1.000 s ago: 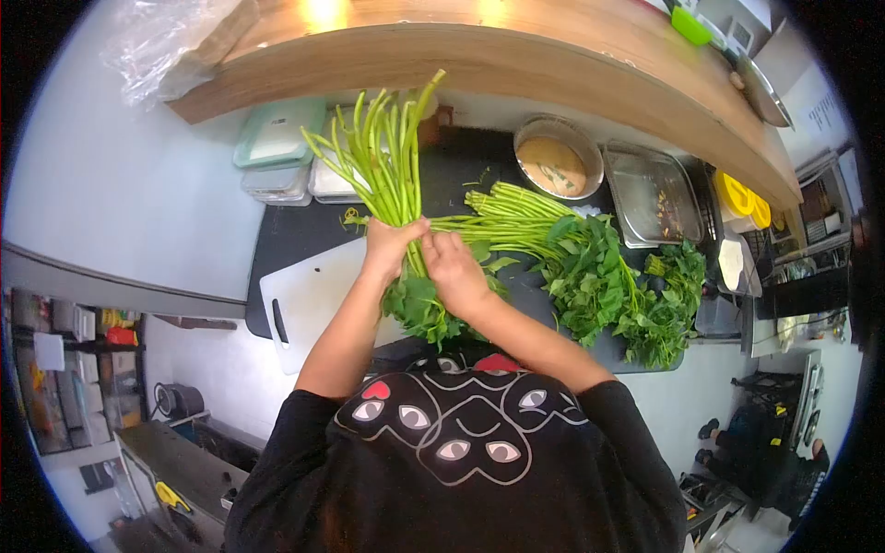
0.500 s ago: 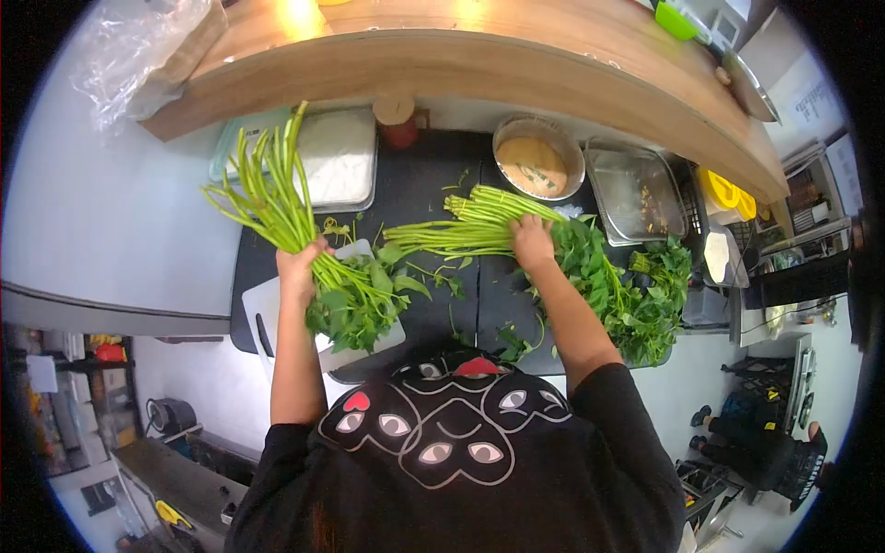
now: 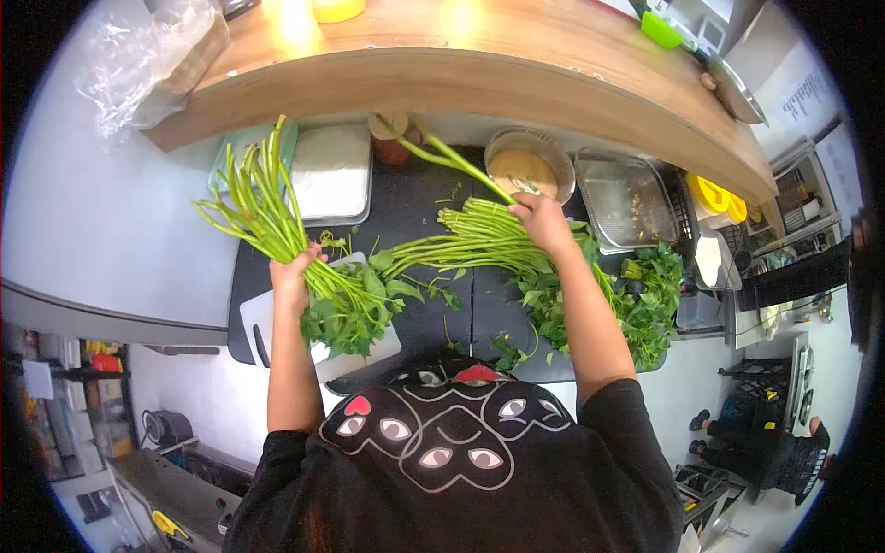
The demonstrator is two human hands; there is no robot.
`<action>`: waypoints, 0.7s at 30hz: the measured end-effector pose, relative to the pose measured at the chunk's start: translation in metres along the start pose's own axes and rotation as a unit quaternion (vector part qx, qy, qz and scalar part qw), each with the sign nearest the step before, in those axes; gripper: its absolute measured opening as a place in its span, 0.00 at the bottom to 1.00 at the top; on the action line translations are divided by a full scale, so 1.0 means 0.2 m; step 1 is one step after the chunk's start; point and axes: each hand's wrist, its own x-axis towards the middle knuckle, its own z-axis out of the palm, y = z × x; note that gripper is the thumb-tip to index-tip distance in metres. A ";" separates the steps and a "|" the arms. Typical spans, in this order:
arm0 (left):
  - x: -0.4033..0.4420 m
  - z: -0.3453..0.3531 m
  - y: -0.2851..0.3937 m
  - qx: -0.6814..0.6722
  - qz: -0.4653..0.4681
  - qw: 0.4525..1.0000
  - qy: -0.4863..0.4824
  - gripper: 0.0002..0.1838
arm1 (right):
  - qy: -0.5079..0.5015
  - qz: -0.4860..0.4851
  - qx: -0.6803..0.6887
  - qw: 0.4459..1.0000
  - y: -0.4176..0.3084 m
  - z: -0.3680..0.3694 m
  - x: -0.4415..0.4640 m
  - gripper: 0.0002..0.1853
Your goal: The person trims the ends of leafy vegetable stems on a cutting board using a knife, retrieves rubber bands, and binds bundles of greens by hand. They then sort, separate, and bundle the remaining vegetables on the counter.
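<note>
My left hand (image 3: 292,275) is wrapped round a bunch of water spinach (image 3: 261,207), its cut stems fanning up to the left and its leaves hanging below. Under those leaves lies a white cutting board (image 3: 373,346), partly covered. My right hand (image 3: 542,223) grips a few long water spinach stems (image 3: 461,164) that point up and left. Below it, a pile of water spinach (image 3: 470,244) rests on the black table, stems to the left and leaves to the right.
Behind the pile stand a round bowl with tan contents (image 3: 530,170), a clear rectangular tub (image 3: 631,198), a white-lined tray (image 3: 332,175) and a red container (image 3: 392,147). A wooden shelf (image 3: 461,78) overhangs the back. Loose leaves (image 3: 512,350) lie near the front edge.
My right hand has risen slightly from the pile and now holds a few stems raised above it. My left hand still holds its bunch in nearly the same place.
</note>
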 end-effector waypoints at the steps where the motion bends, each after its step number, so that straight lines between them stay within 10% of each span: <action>1: 0.00 0.02 -0.01 -0.004 0.004 1.000 -0.007 0.13 | -0.036 0.021 0.057 0.997 -0.02 0.00 0.02 0.10; 7: -0.01 0.26 -0.14 -0.023 -0.017 0.997 -0.069 0.12 | -0.200 0.119 0.372 0.898 -0.28 0.07 0.03 0.07; 21: -0.11 0.45 -0.20 -0.080 -0.072 0.975 -0.193 0.18 | -0.245 0.113 0.502 0.821 -0.48 0.13 0.11 0.08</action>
